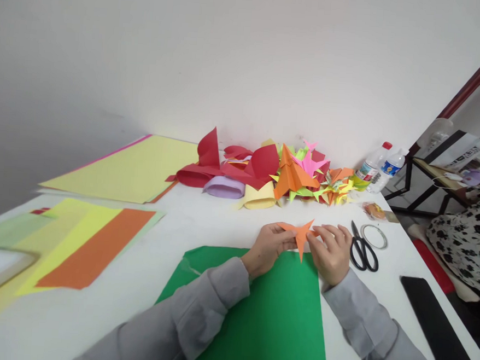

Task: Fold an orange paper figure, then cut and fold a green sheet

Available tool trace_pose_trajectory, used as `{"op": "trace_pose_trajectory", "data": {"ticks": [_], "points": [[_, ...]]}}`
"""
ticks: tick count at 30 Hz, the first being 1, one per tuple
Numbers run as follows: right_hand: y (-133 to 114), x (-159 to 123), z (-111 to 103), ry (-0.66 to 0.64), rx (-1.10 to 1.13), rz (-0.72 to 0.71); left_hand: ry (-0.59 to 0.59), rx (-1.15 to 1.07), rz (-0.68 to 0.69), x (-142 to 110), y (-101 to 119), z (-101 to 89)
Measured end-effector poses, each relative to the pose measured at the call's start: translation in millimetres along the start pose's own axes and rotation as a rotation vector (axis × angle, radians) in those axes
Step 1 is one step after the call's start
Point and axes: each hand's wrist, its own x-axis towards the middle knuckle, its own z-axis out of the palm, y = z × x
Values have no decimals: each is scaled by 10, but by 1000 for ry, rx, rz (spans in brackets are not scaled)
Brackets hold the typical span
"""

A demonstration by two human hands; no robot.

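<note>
Between my two hands is a small folded orange paper figure with several pointed arms. My left hand pinches it on the left side, thumb and fingers closed. On the other side my right hand grips its right part, the fingertips hiding some of that edge. Both hands are just above the far end of a large green paper sheet on the white table. Black-handled scissors lie to the right of my right hand, next to a roll of tape.
Folded paper planes and stars and red paper shapes are piled by the wall. Coloured sheets and a large yellow sheet lie left. Bottles stand back right; a black flat object lies right. A person in patterned clothing sits beyond.
</note>
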Motion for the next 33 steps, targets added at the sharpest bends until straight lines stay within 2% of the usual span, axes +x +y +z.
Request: {"op": "trace_pose_trajectory", "data": {"ticks": [4, 7, 8, 11, 13, 15, 17, 19, 21, 26, 33], "points": [[7, -35, 114, -97, 42, 41, 115, 57, 29, 17, 81, -7], [6, -42, 189, -136, 63, 37, 224, 183, 47, 11, 181, -108], [1, -38, 204, -143, 62, 12, 226, 245, 51, 5, 209, -164], [-22, -16, 221, -158, 39, -100, 198, 541, 111, -27, 255, -357], [-40, 0, 221, -180, 19, -165, 183, 902, 312, -59, 255, -455], [-55, 11, 222, -232, 12, -196, 64, 1284, 559, -97, 243, -494], [-63, 14, 225, -293, 11, -193, -148, 1573, 724, -128, 226, -476], [-63, 13, 228, -331, 11, -170, -344, 1760, 781, -141, 209, -435], [-59, 14, 225, -349, 15, -143, -441, 1877, 787, -133, 194, -409], [-52, 20, 193, -403, 55, -108, -449, 1988, 770, -103, 183, -445], [-63, 11, 183, -437, 64, -101, -483, 2058, 849, -161, 172, -424]]}}
